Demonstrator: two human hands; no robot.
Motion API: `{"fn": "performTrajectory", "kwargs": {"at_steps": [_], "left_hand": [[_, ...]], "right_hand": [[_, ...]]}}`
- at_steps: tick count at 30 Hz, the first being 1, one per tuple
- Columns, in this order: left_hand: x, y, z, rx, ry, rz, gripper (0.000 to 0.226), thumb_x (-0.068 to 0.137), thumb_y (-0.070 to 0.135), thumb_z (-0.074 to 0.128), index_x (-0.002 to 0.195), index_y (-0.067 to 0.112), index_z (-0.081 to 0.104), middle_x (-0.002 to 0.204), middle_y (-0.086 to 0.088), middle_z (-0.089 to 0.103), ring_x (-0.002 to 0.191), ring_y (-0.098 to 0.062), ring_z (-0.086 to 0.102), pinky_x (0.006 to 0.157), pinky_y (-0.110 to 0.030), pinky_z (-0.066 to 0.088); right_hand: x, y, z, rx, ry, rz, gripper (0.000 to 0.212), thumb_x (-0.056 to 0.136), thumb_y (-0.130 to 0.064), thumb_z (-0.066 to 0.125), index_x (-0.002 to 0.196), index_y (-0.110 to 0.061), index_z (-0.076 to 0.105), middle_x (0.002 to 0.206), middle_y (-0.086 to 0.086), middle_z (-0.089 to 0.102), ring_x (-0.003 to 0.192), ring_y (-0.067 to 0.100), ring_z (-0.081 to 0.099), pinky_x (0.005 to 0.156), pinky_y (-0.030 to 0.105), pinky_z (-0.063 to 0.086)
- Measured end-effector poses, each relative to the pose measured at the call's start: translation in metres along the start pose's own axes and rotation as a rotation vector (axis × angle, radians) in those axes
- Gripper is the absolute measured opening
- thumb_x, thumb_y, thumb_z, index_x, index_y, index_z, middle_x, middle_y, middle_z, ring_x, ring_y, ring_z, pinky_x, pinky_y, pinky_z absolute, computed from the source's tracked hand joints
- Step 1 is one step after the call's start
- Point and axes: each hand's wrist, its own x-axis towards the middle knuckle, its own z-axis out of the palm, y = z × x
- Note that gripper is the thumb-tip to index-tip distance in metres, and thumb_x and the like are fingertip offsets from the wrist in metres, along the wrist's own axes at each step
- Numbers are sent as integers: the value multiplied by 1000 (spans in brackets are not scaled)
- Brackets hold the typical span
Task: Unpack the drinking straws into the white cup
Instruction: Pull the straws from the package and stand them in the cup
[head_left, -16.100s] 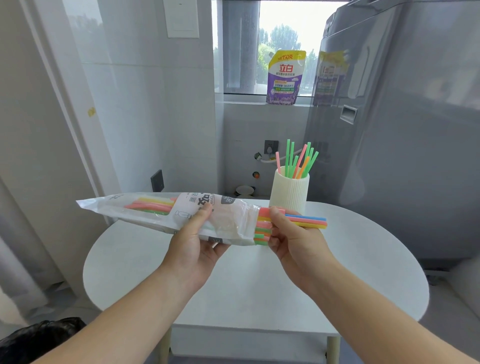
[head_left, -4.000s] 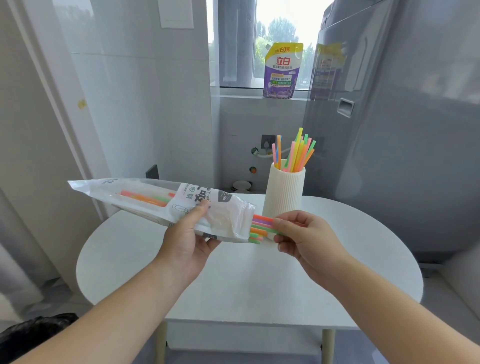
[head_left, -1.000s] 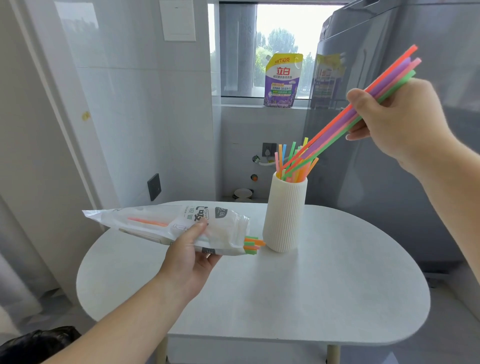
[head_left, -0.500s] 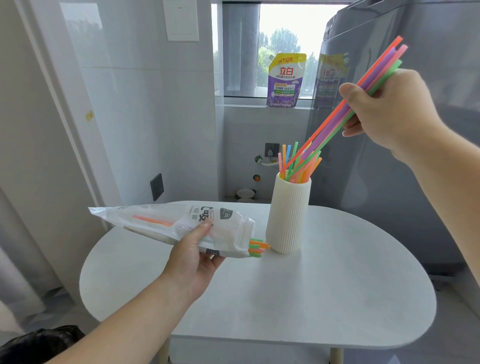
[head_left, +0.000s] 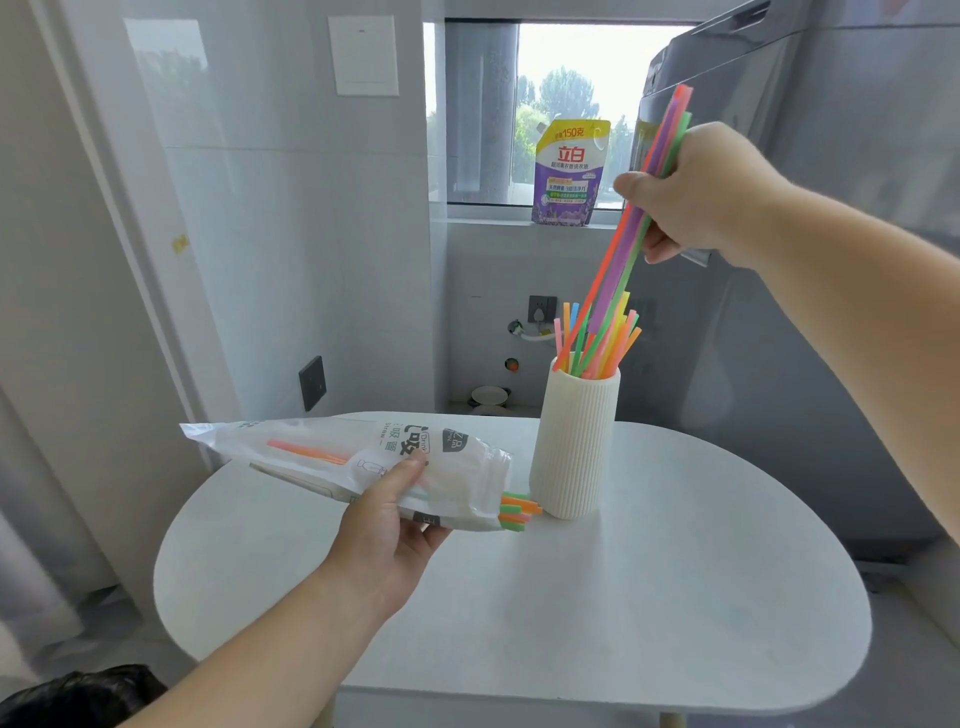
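A ribbed white cup (head_left: 574, 441) stands on the round white table (head_left: 649, 597) with several coloured straws sticking out of it. My right hand (head_left: 696, 195) is raised above and right of the cup, gripping a bunch of straws (head_left: 613, 265) whose lower ends dip into the cup's mouth. My left hand (head_left: 389, 535) holds the plastic straw bag (head_left: 363, 457) low over the table, left of the cup. Orange and green straw ends (head_left: 517, 512) poke out of the bag's open end beside the cup's base.
A large grey appliance (head_left: 831, 312) stands right behind the table. A purple detergent pouch (head_left: 569, 174) sits on the window ledge. The tiled wall with a socket (head_left: 312, 383) is to the left. A black bag (head_left: 78, 696) lies at the bottom left.
My right hand has swung the bunch of straws more upright and lowered it, so the lower ends go deeper into the cup. The left hand and bag stay put.
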Motion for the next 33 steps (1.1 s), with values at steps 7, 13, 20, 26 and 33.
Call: {"fn": "performTrajectory", "kwargs": {"at_steps": [7,13,20,26,33], "left_hand": [[1,1,-1,5,-2,0,29,93,10,71,120,21,70,106,-5,82,87,-20,80,55,-33,63],[2,1,-3,7,-1,2,28,93,11,71,120,19,70,107,-6,82,85,-20,80,55,-33,63],[2,-1,-1,21,0,-6,32,92,12,72,123,18,70,109,-6,82,86,-20,80,56,-33,62],[1,-1,-1,13,-10,-3,35,92,11,71,127,18,68,107,-5,82,82,-18,80,54,-32,62],[0,0,-1,17,-13,-3,28,92,10,71,119,18,70,102,-5,83,79,-18,80,54,-32,62]], "right_hand": [[7,-3,8,-10,8,75,42,102,-40,56,104,2,66,80,17,77,69,30,77,81,44,64],[6,9,4,-28,111,37,34,102,-37,57,78,-12,57,66,11,72,42,12,68,49,26,53],[7,12,8,-32,36,0,32,100,-37,60,79,-12,60,57,7,73,41,13,69,38,19,49],[13,14,23,-67,-132,17,36,97,-44,63,96,-7,64,71,8,78,54,18,76,51,25,60],[10,25,36,-75,-132,-9,35,97,-46,62,103,-11,64,82,4,75,59,15,76,55,24,59]]}}
